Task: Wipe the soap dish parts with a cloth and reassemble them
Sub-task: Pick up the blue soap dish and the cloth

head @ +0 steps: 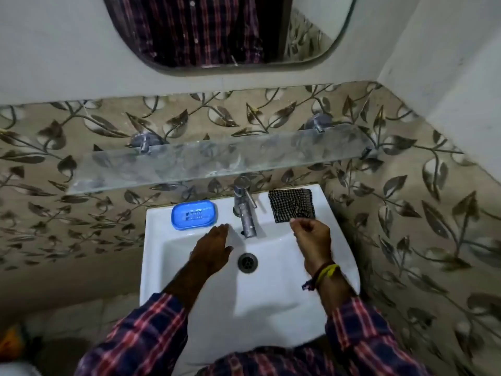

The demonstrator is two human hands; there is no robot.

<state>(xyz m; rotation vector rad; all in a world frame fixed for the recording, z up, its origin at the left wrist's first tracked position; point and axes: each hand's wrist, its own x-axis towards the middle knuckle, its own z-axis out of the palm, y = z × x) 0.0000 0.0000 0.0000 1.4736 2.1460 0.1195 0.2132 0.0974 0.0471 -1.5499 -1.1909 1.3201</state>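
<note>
On the back ledge of the white ceramic washbasin point(154, 240), left of the chrome tap point(245, 210), sits the blue oval plastic soap dish point(194, 214), its slotted insert seated in the tray. Right of the tap lies the dark checked cotton cloth point(292, 204), spread flat. My left hand point(214, 248) reaches toward the dish, fingers straight and close together, holding nothing, tips just short of its near rim. My right hand point(311, 240) hovers at the cloth's near edge, fingers loosely curled and empty. I judge the dish light, stiff and probably slick with soap film, so I would pinch it across the short sides of the rim and lift the insert by its edge. The cloth is soft and limp; any corner will do. I can read no brand or writing anywhere.
</note>
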